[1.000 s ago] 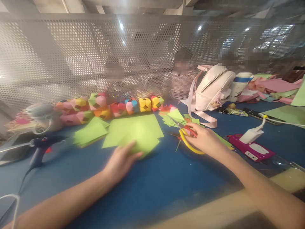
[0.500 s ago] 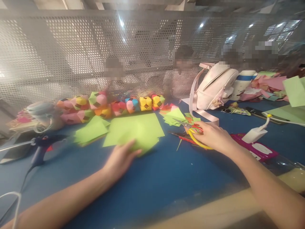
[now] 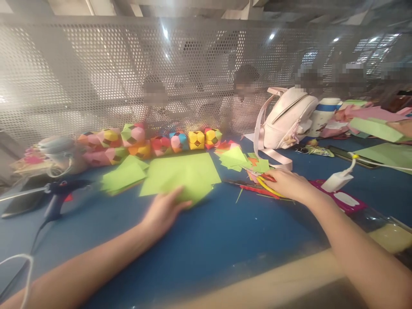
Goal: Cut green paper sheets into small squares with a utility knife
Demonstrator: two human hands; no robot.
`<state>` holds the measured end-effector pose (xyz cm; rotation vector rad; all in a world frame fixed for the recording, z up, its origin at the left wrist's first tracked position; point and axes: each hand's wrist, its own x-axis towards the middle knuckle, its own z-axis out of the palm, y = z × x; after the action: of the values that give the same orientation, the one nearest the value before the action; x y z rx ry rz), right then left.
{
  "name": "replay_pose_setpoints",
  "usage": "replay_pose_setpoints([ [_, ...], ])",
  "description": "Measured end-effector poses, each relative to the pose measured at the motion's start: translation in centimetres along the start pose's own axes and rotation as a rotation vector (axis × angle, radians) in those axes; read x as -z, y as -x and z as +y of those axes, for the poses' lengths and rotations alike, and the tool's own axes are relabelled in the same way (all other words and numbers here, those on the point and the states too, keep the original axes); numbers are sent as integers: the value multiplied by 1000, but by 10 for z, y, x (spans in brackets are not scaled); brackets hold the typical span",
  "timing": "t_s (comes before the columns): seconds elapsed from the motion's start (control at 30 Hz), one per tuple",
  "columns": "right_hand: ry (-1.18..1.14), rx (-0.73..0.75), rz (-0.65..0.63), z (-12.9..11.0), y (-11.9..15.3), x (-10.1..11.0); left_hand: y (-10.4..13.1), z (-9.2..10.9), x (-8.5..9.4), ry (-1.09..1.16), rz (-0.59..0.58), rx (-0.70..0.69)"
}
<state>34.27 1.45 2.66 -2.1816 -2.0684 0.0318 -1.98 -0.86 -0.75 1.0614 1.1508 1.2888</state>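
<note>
My left hand [image 3: 164, 211] holds a light green piece of paper [image 3: 198, 194] by its near edge, the thumb apart from the other fingers. It overlaps a larger green sheet [image 3: 186, 165] lying flat on the blue table. To the right, my right hand [image 3: 286, 183] is closed round the yellow and red handles of the scissors [image 3: 268, 188], low against the table. Their blades are hard to make out among the paper. A second, red-handled tool [image 3: 251, 189] lies just beside them, partly covered. Small green paper pieces [image 3: 234, 158] are heaped just beyond.
Folded paper balls [image 3: 196, 140] line the back, before a perforated metal screen [image 3: 199, 64]. A glue gun [image 3: 59, 193] with its cable lies left. A pink backpack [image 3: 286, 116], a tumbler [image 3: 325, 116] and a white plug [image 3: 337, 181] are right. Another person's hand [image 3: 404, 128] holds green paper.
My right hand has lowered the scissors toward the table, beside the red-handled tool. My left hand stays on the green paper. At far right, the other person's green paper has tilted flatter.
</note>
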Motion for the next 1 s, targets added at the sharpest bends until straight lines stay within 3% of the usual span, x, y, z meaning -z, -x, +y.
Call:
replay_pose_setpoints([
  [0.07, -90, 20, 128, -6, 1, 3, 4, 5, -7, 42, -24, 10],
  [0.17, -503, 177, 227, -30, 14, 7, 13, 11, -19, 98, -88, 65],
  [0.23, -756, 323, 78, -54, 29, 8, 20, 15, -27, 105, -156, 99],
  [0.33, -956, 494, -163, -85, 51, 4, 29, 17, -35, 51, -272, 88],
  [0.43, -1056, 469, -251, -96, 56, -7, 33, 17, -38, -23, -343, 80],
  [0.67, -1161, 271, -124, -89, 43, -17, 33, 7, -39, -56, -367, 102],
  [0.83, -1133, 282, -175, -88, 43, -14, 13, 13, -28, -224, -217, 20],
  [1.0, -1043, 291, -111, -77, 30, -27, -37, 54, 12, -394, 238, -85],
])
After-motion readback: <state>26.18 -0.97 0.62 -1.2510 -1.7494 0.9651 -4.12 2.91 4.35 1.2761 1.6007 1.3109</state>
